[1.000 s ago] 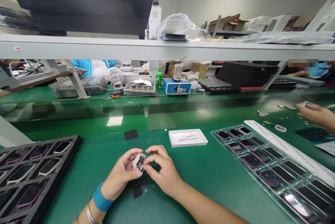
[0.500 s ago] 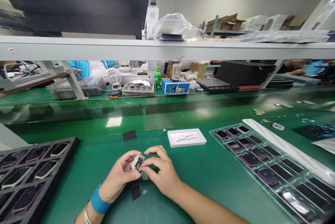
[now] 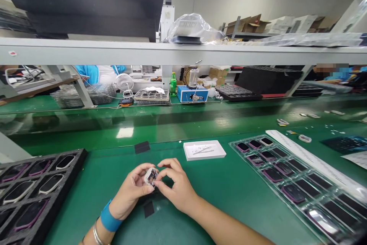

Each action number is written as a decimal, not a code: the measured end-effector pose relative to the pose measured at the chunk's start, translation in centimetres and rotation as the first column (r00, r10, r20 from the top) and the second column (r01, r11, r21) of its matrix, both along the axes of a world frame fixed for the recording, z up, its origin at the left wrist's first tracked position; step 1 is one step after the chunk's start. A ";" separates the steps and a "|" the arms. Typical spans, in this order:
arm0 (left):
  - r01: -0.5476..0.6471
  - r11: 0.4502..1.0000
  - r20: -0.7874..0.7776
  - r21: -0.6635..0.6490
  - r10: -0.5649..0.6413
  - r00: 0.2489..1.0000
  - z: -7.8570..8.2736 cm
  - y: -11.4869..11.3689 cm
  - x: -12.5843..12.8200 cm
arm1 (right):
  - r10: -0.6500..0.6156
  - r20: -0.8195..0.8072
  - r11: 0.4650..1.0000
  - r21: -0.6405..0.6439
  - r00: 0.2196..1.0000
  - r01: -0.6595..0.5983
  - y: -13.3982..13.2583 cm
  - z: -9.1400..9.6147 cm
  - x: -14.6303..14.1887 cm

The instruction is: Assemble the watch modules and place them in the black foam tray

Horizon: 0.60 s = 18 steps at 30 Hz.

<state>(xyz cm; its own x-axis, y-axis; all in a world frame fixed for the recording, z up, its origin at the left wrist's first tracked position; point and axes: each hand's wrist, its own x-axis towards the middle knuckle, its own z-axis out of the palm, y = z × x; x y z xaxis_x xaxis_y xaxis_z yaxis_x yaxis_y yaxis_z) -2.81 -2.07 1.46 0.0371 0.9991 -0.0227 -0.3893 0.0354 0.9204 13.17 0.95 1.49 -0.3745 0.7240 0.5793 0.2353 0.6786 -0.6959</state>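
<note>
My left hand (image 3: 137, 184) grips a cream-coloured watch case (image 3: 149, 176) between thumb and fingers. The case is tilted, and its open side shows small electronic parts inside. At its right edge my right hand (image 3: 174, 185) pinches thumb and forefinger together. Whatever lies in that pinch is too small to make out. On the green worktop below the hands is a black square (image 3: 148, 209), and a second black piece (image 3: 142, 147) lies beyond them.
A white box lid (image 3: 205, 155) holding tweezers (image 3: 204, 150) sits ahead. To the left is a black foam tray (image 3: 64, 187) of watches; a clear plastic tray (image 3: 282, 208) with watch parts lies right. Behind stand a blue machine (image 3: 186, 94), a green bottle (image 3: 173, 84) and a white fan (image 3: 124, 82).
A yellow bit seen under the watch case before no longer shows. The right fingers have shifted slightly at the case's edge; the left hand has kept its grip.
</note>
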 end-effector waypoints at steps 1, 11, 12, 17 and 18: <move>-0.001 1.000 0.004 -0.002 0.001 1.000 0.0 0.0 0.0 | 0.000 0.002 1.000 0.000 1.000 0.000 -0.1 0.0 0.0; 0.020 0.999 0.124 -0.048 -0.014 0.992 -0.1 0.2 -0.4 | -0.229 0.120 0.959 0.198 0.966 0.202 2.4 1.8 2.6; 0.035 0.998 0.144 -0.056 -0.027 0.989 -0.1 0.2 -0.5 | -0.339 0.162 0.930 0.205 0.927 0.304 3.3 2.2 3.7; 0.112 0.992 0.205 -0.058 -0.098 0.974 -0.7 0.6 -1.1 | -0.579 0.414 0.800 0.122 0.702 0.588 6.5 2.9 7.2; 0.119 0.991 0.207 -0.054 -0.106 0.973 -0.8 0.6 -1.1 | -0.539 0.412 0.822 0.069 0.734 0.565 6.4 2.8 7.0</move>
<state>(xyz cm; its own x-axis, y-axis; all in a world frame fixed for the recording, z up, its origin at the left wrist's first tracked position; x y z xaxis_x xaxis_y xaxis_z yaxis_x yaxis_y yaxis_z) -3.91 -1.43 0.63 0.1598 0.9848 -0.0683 -0.5583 0.1472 0.8165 20.18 7.36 4.31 -0.0837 0.9027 0.4221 0.8177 0.3042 -0.4886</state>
